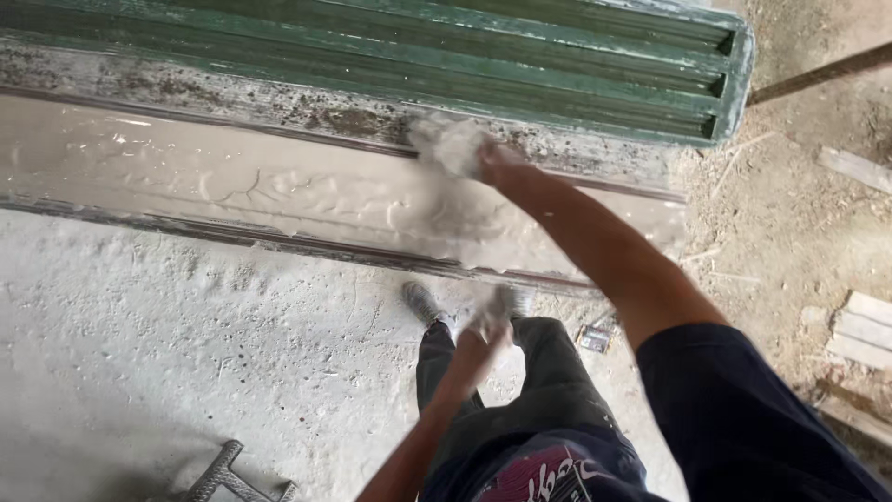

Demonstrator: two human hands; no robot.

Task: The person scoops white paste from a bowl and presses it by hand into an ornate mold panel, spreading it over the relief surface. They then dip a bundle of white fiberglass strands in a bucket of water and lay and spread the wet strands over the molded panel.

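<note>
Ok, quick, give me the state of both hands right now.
Right hand: coated in white plaster, over the wet plaster in the long mould; grip cannot be told.
Left hand: plaster-covered, hanging low, blurred; cannot be told.

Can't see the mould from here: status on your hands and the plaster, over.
Right hand white-coated, reaching over the wet plaster tray at its far edge. Left hand low by the knees, grip unclear. Nothing in the way.
</note>
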